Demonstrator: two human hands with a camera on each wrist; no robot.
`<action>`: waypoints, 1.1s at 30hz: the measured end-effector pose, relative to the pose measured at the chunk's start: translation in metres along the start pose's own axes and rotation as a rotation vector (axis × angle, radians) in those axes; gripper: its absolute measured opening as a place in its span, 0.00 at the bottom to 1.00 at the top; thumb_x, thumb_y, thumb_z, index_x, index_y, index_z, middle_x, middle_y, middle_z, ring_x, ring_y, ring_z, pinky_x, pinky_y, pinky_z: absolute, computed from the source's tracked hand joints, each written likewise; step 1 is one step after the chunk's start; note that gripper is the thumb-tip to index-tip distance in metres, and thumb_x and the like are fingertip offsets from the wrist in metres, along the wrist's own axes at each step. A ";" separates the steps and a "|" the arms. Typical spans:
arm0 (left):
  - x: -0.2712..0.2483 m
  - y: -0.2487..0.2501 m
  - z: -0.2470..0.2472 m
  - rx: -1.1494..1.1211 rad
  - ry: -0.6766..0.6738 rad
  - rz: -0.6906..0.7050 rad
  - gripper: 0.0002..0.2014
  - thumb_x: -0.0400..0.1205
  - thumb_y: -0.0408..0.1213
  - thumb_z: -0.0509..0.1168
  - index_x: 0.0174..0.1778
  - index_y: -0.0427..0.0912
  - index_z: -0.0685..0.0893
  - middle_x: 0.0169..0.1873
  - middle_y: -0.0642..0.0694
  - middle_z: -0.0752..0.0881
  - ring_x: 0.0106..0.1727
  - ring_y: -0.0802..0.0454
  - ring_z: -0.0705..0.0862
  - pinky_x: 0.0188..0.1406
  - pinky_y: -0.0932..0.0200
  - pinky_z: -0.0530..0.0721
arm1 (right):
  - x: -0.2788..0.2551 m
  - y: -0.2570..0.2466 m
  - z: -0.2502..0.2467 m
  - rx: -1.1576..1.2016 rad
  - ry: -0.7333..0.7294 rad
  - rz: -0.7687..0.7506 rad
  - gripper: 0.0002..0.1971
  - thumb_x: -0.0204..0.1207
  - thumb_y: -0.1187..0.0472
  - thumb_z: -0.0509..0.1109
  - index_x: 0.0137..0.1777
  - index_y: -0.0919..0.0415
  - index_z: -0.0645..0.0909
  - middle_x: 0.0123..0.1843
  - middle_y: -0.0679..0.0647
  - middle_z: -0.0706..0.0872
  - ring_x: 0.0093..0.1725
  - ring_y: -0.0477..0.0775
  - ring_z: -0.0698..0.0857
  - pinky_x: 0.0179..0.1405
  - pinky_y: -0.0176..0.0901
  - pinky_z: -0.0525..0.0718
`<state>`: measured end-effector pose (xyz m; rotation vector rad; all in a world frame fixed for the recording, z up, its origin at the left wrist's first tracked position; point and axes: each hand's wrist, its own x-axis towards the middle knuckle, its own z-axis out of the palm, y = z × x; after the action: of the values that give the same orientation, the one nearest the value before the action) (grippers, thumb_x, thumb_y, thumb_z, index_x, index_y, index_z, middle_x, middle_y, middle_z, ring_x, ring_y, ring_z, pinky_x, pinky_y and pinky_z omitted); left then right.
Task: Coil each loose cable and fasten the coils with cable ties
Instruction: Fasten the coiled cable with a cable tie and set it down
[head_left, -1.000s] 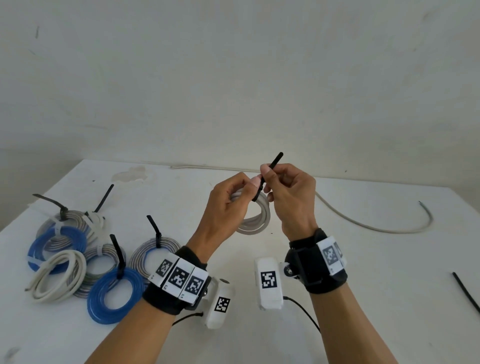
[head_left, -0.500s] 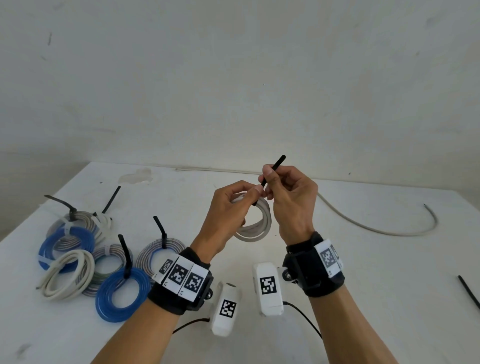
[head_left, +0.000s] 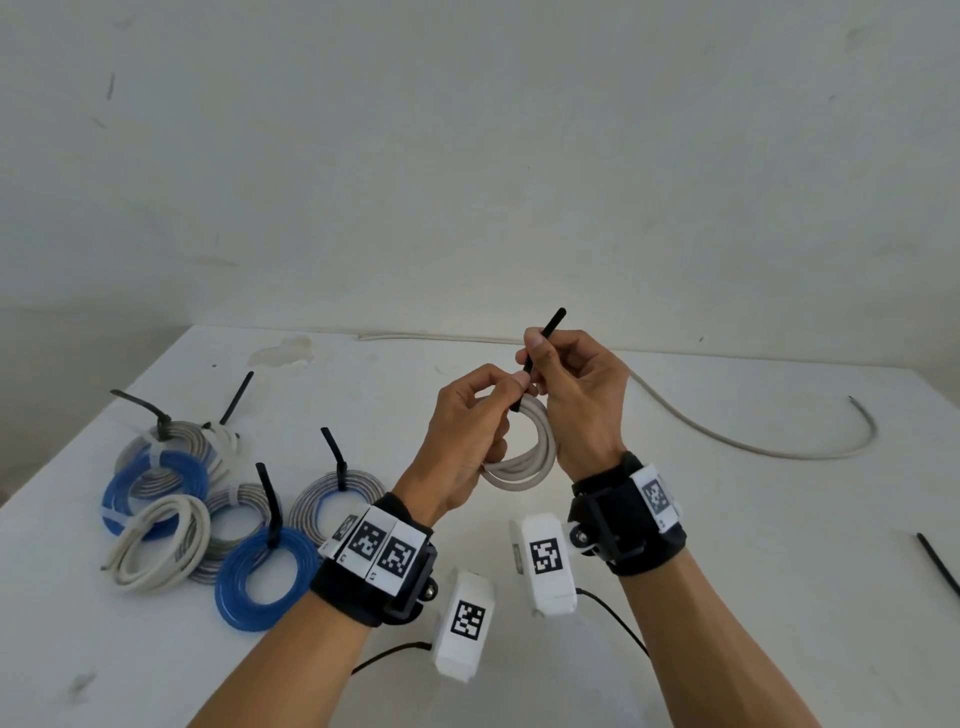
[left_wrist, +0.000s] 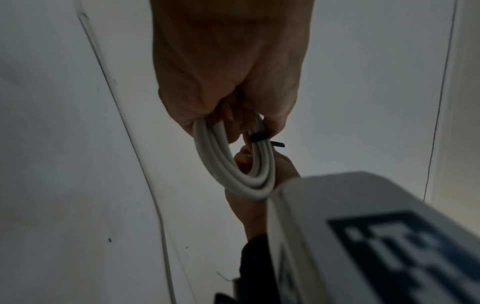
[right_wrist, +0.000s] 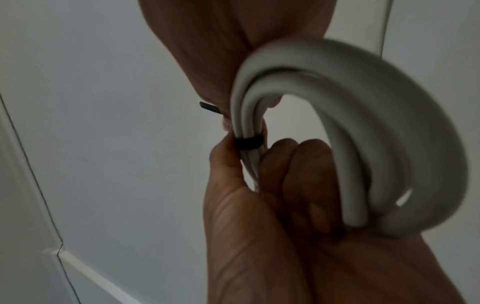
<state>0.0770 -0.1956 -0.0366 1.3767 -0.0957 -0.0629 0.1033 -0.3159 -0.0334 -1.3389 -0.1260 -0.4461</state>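
both hands are raised together above the white table (head_left: 727, 519). left hand (head_left: 470, 431) curls around a small white cable coil (head_left: 524, 467), fingers threaded through its loop and thumb pinching the strands where a black cable tie (head_left: 540, 343) wraps them. right hand (head_left: 576, 384) pinches the tie's free tail, which sticks up past the fingertips. tied blue, grey and white coils (head_left: 208, 499) lie in a cluster at the table's left. one loose white cable (head_left: 753, 447) lies at the far right.
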 end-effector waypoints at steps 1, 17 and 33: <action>-0.002 0.001 -0.001 -0.005 -0.002 -0.011 0.13 0.87 0.41 0.67 0.37 0.45 0.86 0.24 0.49 0.62 0.23 0.54 0.57 0.21 0.61 0.59 | -0.001 0.000 0.000 0.014 -0.005 0.009 0.05 0.82 0.64 0.75 0.47 0.66 0.88 0.38 0.60 0.90 0.32 0.52 0.84 0.33 0.41 0.82; -0.043 0.008 -0.042 -0.662 -0.116 -0.264 0.16 0.67 0.49 0.82 0.36 0.44 0.84 0.28 0.49 0.80 0.26 0.56 0.77 0.27 0.65 0.75 | -0.036 -0.051 0.039 0.244 -0.432 0.271 0.08 0.78 0.62 0.76 0.41 0.65 0.83 0.41 0.62 0.88 0.33 0.49 0.85 0.42 0.37 0.88; -0.085 0.020 -0.125 0.134 0.137 -0.121 0.13 0.84 0.35 0.71 0.58 0.28 0.87 0.47 0.31 0.92 0.46 0.40 0.92 0.45 0.47 0.93 | -0.042 -0.020 0.075 -0.766 -0.564 0.067 0.23 0.73 0.42 0.81 0.60 0.56 0.86 0.49 0.51 0.91 0.43 0.48 0.88 0.45 0.42 0.87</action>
<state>0.0058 -0.0608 -0.0430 1.5160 0.0997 -0.0642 0.0700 -0.2374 -0.0112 -2.1957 -0.4034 -0.0296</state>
